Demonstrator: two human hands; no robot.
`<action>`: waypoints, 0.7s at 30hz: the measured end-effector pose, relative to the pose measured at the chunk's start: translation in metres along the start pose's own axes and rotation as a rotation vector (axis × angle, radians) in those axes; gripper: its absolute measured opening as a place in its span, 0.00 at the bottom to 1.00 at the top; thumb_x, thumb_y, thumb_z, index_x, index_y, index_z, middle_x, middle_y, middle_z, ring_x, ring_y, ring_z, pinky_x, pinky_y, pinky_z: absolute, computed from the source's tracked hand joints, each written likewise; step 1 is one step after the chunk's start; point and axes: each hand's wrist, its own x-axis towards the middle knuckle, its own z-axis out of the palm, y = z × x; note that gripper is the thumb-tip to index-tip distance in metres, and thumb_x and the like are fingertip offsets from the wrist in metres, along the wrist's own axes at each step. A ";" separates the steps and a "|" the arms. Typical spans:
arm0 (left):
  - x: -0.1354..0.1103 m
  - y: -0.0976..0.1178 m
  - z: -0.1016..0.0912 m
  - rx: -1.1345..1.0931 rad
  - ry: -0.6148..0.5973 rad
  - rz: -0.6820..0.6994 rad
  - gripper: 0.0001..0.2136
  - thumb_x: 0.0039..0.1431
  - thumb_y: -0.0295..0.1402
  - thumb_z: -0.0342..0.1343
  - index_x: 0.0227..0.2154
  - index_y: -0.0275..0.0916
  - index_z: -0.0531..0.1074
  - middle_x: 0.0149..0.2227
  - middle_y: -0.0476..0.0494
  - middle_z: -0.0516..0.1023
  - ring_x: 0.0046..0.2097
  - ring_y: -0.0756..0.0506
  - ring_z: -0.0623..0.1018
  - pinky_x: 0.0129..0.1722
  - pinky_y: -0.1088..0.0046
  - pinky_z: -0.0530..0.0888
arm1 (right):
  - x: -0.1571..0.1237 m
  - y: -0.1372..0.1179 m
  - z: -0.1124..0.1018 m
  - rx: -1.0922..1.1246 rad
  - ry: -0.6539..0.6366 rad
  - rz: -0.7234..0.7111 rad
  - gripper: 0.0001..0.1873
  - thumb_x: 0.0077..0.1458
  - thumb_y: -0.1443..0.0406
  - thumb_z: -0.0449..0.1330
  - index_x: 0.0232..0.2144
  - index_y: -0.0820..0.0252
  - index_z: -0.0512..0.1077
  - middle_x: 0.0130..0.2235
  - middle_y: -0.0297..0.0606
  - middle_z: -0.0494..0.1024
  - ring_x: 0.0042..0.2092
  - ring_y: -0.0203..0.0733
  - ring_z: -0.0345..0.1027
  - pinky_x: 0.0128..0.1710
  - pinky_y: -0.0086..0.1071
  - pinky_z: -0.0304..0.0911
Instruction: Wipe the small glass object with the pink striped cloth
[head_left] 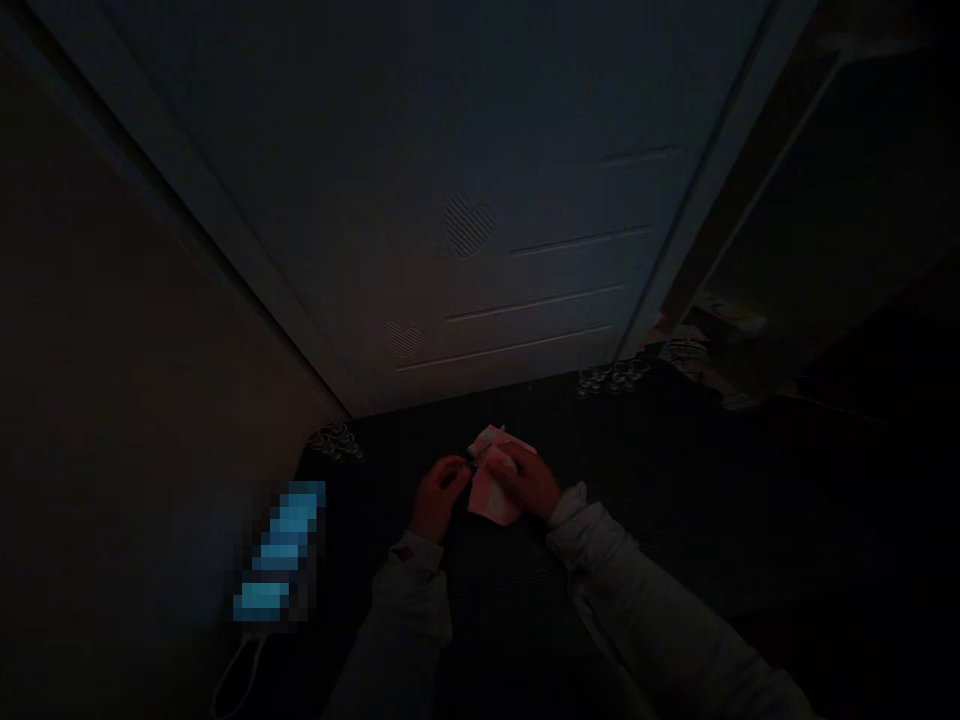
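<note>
In dim light, my right hand is closed on a pinkish piece of paper or cloth, whose folds spread past my fingers over the dark surface. My left hand sits just left of it, thumb and forefinger pinched together. Something small and dark shows between those fingertips and the pink piece, too dim to name. Light sleeves cover both wrists.
A pale panel with heart shapes and lines rises beyond the dark tabletop. Small metallic rings or springs lie at its foot. A pixelated lit screen with a cord stands left. Dim clutter sits at right.
</note>
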 end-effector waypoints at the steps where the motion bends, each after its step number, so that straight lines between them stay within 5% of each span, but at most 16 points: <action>1: 0.001 0.000 -0.001 -0.020 0.019 -0.012 0.12 0.43 0.36 0.56 0.32 0.37 0.69 0.30 0.47 0.74 0.34 0.48 0.73 0.37 0.72 0.67 | 0.000 -0.001 -0.001 -0.003 0.031 -0.018 0.12 0.51 0.60 0.50 0.34 0.61 0.68 0.36 0.39 0.71 0.39 0.40 0.63 0.40 0.33 0.58; 7: 0.006 -0.002 -0.007 -0.248 0.242 -0.049 0.13 0.44 0.38 0.55 0.32 0.36 0.68 0.25 0.49 0.73 0.28 0.53 0.71 0.31 0.76 0.66 | -0.001 0.000 -0.014 -0.006 0.221 0.031 0.13 0.53 0.60 0.46 0.24 0.60 0.65 0.25 0.34 0.67 0.29 0.35 0.61 0.30 0.29 0.58; 13: 0.009 -0.005 -0.012 -0.434 0.268 -0.084 0.14 0.40 0.38 0.58 0.30 0.35 0.68 0.26 0.50 0.73 0.29 0.52 0.72 0.31 0.75 0.66 | -0.001 -0.002 -0.011 -0.082 0.009 -0.012 0.10 0.51 0.60 0.49 0.26 0.59 0.64 0.27 0.33 0.69 0.30 0.35 0.61 0.31 0.29 0.57; 18: 0.008 -0.005 -0.013 -0.426 0.264 -0.075 0.16 0.39 0.38 0.59 0.32 0.34 0.68 0.27 0.48 0.73 0.29 0.52 0.72 0.32 0.74 0.67 | 0.001 -0.003 -0.022 -0.255 0.085 -0.136 0.11 0.52 0.61 0.47 0.34 0.61 0.65 0.36 0.41 0.69 0.39 0.40 0.61 0.40 0.35 0.55; 21: 0.008 -0.005 -0.013 -0.433 0.280 -0.095 0.15 0.39 0.37 0.59 0.31 0.34 0.68 0.26 0.48 0.73 0.29 0.52 0.72 0.31 0.75 0.67 | 0.002 0.005 -0.033 -0.441 -0.026 -0.155 0.13 0.52 0.60 0.48 0.33 0.60 0.68 0.36 0.41 0.70 0.41 0.41 0.61 0.42 0.37 0.52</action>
